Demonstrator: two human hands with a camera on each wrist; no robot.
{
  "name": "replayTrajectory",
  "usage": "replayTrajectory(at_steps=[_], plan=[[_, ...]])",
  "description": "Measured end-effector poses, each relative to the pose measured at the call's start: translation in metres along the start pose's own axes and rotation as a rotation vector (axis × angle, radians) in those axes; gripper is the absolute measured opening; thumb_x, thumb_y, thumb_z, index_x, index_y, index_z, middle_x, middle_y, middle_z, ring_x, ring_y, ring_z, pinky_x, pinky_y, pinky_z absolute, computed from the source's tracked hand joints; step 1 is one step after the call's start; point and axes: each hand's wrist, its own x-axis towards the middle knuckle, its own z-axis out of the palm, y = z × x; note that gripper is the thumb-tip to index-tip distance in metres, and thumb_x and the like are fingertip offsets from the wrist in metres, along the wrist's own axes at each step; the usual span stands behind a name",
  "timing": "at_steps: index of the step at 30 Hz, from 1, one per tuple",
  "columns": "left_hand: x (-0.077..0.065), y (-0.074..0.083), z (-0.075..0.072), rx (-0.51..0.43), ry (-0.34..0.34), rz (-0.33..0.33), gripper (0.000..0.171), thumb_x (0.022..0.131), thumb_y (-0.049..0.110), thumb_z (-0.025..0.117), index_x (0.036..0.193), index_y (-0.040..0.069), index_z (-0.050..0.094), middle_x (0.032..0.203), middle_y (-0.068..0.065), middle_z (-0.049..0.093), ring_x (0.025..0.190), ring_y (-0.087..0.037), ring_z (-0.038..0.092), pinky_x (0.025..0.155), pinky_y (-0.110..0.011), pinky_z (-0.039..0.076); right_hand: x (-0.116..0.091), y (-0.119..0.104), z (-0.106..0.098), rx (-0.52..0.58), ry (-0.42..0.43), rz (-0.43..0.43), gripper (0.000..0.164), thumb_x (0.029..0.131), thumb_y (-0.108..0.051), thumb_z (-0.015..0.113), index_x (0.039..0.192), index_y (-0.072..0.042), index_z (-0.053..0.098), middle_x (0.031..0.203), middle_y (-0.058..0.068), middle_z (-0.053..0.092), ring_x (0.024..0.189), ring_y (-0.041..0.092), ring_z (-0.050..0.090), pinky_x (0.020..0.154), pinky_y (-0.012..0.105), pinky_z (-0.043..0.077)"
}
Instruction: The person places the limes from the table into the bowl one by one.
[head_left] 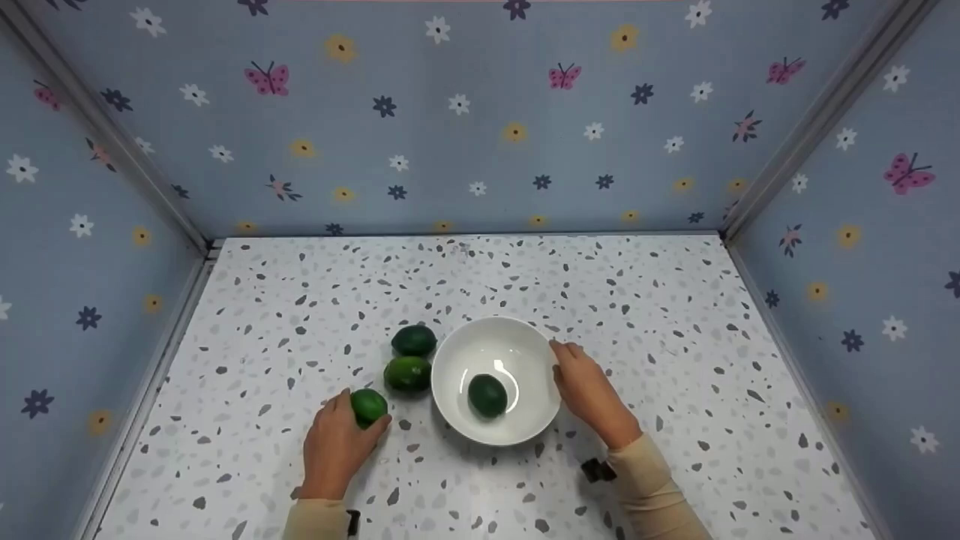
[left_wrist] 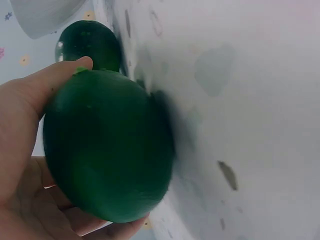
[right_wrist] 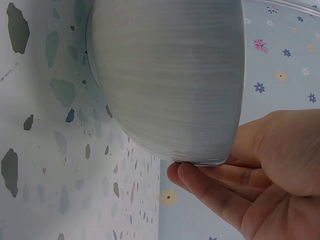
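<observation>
My left hand (head_left: 334,446) grips a smooth green lime (head_left: 369,407), thumb on one side and fingers curled round the other. In the left wrist view this lime (left_wrist: 110,145) is right against the tabletop or just off it; I cannot tell which. Two more limes lie beyond it: a mottled green lime (head_left: 409,373) and a darker lime (head_left: 414,340), close to the bowl's left side. A round white bowl (head_left: 517,337) stands on the table with one dark green lime (head_left: 488,396) inside. At its right rim my right hand (head_left: 592,386) holds the bowl's edge (right_wrist: 200,155).
The white tabletop (head_left: 637,300) is speckled with grey chips. Blue patterned panels (head_left: 450,135) with flowers and butterflies enclose it at the back, left and right. Dark camera mounts (head_left: 598,470) sit at both wrists.
</observation>
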Motion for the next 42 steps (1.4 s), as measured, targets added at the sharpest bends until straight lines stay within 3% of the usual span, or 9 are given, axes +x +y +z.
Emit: replayTrajectory(at_steps=[8, 19, 24, 35, 42], plan=[[0.005, 0.000, 0.000, -0.003, -0.051, -0.047, 0.072, 0.081, 0.038, 0.080, 0.129, -0.010, 0.055, 0.105, -0.025, 0.063, 0.090, -0.038, 0.061, 0.074, -0.052, 0.048, 0.001, 0.002, 0.000, 0.008, -0.003, 0.000, 0.040, 0.093, 0.007, 0.060, 0.133, 0.008, 0.054, 0.115, 0.023, 0.060, 0.105, 0.038, 0.063, 0.090, 0.047, 0.053], [0.013, 0.000, -0.005, -0.017, -0.137, -0.089, 0.078, 0.081, 0.038, 0.080, 0.134, -0.012, 0.050, 0.114, -0.027, 0.061, 0.096, -0.039, 0.060, 0.078, -0.053, 0.048, 0.000, 0.004, 0.004, -0.009, 0.030, -0.028, 0.040, 0.091, 0.009, 0.061, 0.130, 0.010, 0.055, 0.112, 0.023, 0.061, 0.102, 0.039, 0.064, 0.086, 0.046, 0.055], [0.016, 0.001, -0.005, -0.016, -0.134, -0.102, 0.076, 0.081, 0.039, 0.080, 0.132, -0.012, 0.054, 0.109, -0.025, 0.063, 0.092, -0.037, 0.060, 0.075, -0.051, 0.048, 0.000, 0.005, 0.004, -0.022, 0.047, -0.047, 0.040, 0.090, 0.010, 0.062, 0.130, 0.012, 0.055, 0.111, 0.023, 0.061, 0.100, 0.038, 0.064, 0.084, 0.045, 0.056], [0.018, 0.008, -0.012, -0.006, -0.109, -0.085, 0.076, 0.081, 0.041, 0.079, 0.131, -0.011, 0.055, 0.106, -0.022, 0.063, 0.086, -0.033, 0.060, 0.071, -0.049, 0.048, 0.000, 0.005, 0.004, 0.001, 0.023, -0.004, 0.039, 0.092, 0.007, 0.062, 0.131, 0.010, 0.055, 0.113, 0.023, 0.061, 0.102, 0.038, 0.064, 0.087, 0.045, 0.055], [0.015, 0.018, -0.018, 0.000, -0.015, -0.011, 0.077, 0.080, 0.041, 0.081, 0.133, -0.009, 0.055, 0.113, -0.026, 0.064, 0.092, -0.039, 0.064, 0.074, -0.053, 0.050, 0.001, 0.004, 0.003, 0.011, 0.016, -0.001, 0.040, 0.092, 0.008, 0.061, 0.131, 0.010, 0.055, 0.112, 0.023, 0.061, 0.101, 0.039, 0.064, 0.086, 0.048, 0.055]])
